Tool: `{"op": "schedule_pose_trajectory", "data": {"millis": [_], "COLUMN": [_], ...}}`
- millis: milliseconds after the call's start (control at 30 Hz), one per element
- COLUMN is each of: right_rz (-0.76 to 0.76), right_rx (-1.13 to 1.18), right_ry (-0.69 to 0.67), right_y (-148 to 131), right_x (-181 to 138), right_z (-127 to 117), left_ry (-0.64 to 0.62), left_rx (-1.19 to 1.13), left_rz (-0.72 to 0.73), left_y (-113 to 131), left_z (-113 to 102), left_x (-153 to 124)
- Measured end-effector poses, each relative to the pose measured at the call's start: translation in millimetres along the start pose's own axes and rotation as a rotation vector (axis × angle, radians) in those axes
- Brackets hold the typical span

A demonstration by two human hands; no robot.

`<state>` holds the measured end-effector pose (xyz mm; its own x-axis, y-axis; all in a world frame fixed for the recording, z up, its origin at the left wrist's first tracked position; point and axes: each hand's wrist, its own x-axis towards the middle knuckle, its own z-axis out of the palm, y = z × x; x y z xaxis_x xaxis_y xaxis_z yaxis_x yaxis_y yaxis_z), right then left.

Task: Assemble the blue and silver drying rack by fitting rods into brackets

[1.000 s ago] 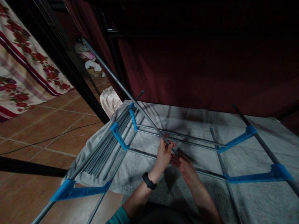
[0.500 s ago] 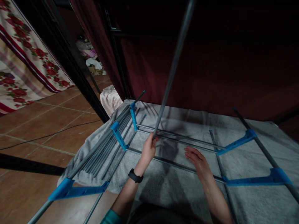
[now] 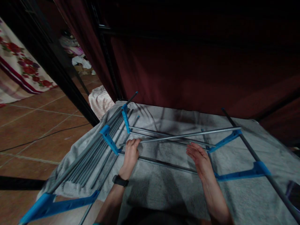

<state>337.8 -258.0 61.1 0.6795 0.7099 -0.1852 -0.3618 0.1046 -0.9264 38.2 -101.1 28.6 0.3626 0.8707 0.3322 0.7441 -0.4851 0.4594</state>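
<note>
Left hand (image 3: 131, 153) clamping loose tube (image 3: 182, 135) near its left end, seemingly so free length is spanning rightward over blue-jointed frame (image 3: 168, 165); forearm angling in from near side. Right hand (image 3: 200, 157) hovering apart, empty, palm facing inward, fingers extending. Tube's right end overlapping far right bracket (image 3: 225, 141) (contact unclear).

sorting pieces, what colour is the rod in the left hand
Silvery grey; the rod shows best in the head view.
</note>
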Motion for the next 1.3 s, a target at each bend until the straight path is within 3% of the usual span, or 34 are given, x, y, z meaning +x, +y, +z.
{"op": "schedule_pose_trajectory", "data": {"millis": [167,467,633,867,1067,1200,1300], "right_rz": [0.012,0.055,0.065,0.108,0.157,0.155,0.175], "right_rx": [0.117,0.281,0.345,0.396,0.338,0.288,0.260], "right_ry": [-0.006,0.092,0.188,0.218,0.286,0.291,0.309], "right_y": [3,20,32,36,43,54,59], "right_x": [2,17,21,26,35,41,44], "right_z": [-3,-28,-42,-55,-81,-96,-99], "left_ry": [-0.075,-0.078,-0.018,0.122,0.366,0.511,0.553], "left_rx": [0.185,0.307,0.312,0.285,-0.099,-0.524,-0.982], "left_rz": [0.005,0.096,0.085,-0.079,-0.281,-0.500,-0.652], "left_y": [-8,-5,-5,-8,-11,-15,-11], "left_z": [1,1,1,0,12,23,28], "left_x": [0,1,1,1,9,17,20]}}
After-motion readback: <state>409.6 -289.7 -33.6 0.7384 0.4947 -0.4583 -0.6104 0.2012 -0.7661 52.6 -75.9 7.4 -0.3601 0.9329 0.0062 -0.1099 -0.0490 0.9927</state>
